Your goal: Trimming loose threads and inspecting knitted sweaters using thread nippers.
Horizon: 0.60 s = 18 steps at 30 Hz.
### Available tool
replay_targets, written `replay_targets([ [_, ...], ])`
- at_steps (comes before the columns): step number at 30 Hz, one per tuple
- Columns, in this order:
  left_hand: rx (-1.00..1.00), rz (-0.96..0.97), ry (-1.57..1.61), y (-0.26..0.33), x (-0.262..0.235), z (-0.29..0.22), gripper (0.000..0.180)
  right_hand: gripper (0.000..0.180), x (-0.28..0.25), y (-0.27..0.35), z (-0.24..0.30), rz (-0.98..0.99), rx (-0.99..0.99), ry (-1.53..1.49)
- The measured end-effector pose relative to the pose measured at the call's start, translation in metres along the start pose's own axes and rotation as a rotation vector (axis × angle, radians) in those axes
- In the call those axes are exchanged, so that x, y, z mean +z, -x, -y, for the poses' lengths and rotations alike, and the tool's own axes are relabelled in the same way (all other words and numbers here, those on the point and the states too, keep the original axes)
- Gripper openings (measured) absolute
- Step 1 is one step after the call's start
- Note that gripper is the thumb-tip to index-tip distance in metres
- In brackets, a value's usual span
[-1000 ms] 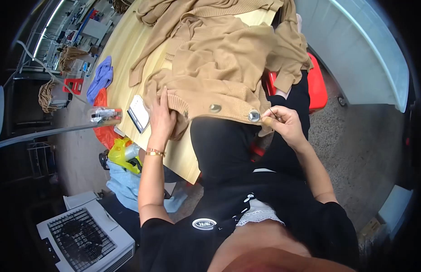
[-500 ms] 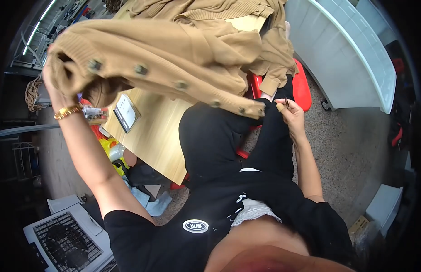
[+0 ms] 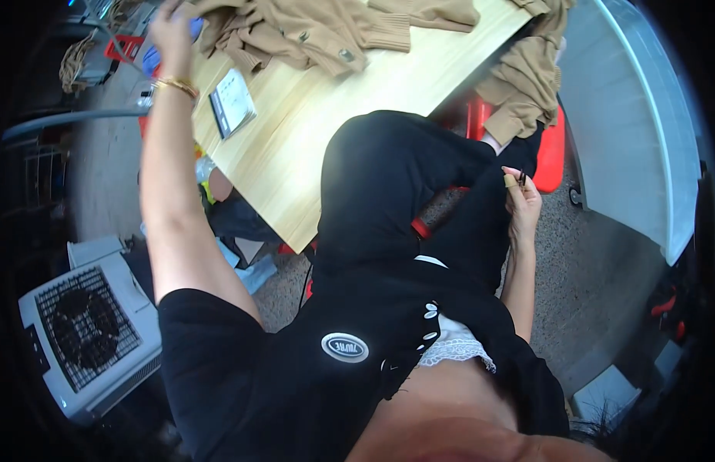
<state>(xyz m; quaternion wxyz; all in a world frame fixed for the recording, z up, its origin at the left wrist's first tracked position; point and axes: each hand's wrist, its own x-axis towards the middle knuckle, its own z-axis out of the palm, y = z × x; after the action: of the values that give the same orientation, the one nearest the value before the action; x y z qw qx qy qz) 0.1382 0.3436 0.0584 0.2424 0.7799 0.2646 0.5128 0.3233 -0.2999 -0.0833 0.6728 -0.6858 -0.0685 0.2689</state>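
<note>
A tan knitted cardigan (image 3: 296,35) with dark buttons lies bunched on the far left of the wooden table. At its left edge, my left hand (image 3: 172,38) has its fingers closed on the knit, with the fingertips partly cut off by the picture's upper edge. Over my right thigh, my right hand (image 3: 524,212) is closed around a small dark tool (image 3: 523,179), mostly hidden in the fingers. A tan wrap covers one fingertip of that hand. More tan knitwear (image 3: 523,85) hangs over the table's right end, apart from my right hand.
A white and dark-blue booklet (image 3: 232,104) lies on the light wooden table (image 3: 296,185). A red stool (image 3: 552,158) stands under the hanging knitwear. On the right is a large pale wheeled bin (image 3: 634,131). At lower left sits a grey machine with a black grille (image 3: 88,327).
My left hand has carried the cardigan up and away from in front of me onto the far table. My right hand keeps its hold on the small tool, and the view has shifted.
</note>
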Motion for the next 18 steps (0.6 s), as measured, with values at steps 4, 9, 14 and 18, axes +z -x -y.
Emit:
replay_targets([
  [4, 0.100, 0.397, -0.532, 0.144, -0.053, -0.010, 0.040, 0.018, 0.009, -0.006, -0.005, 0.075, 0.008, -0.001],
  [9, -0.184, 0.622, -0.692, 0.232, -0.093, 0.005, 0.062, 0.018, 0.017, -0.009, -0.003, 0.090, 0.013, -0.022],
  [14, -0.228, 0.575, -0.856, 0.236, -0.097, 0.028, 0.063, 0.019, 0.026, -0.012, -0.008, 0.130, 0.018, -0.040],
  [18, -0.159, 0.576, -0.971, 0.213, -0.113, 0.065, 0.061, 0.021, 0.037, -0.013, 0.003, 0.149, -0.041, 0.026],
])
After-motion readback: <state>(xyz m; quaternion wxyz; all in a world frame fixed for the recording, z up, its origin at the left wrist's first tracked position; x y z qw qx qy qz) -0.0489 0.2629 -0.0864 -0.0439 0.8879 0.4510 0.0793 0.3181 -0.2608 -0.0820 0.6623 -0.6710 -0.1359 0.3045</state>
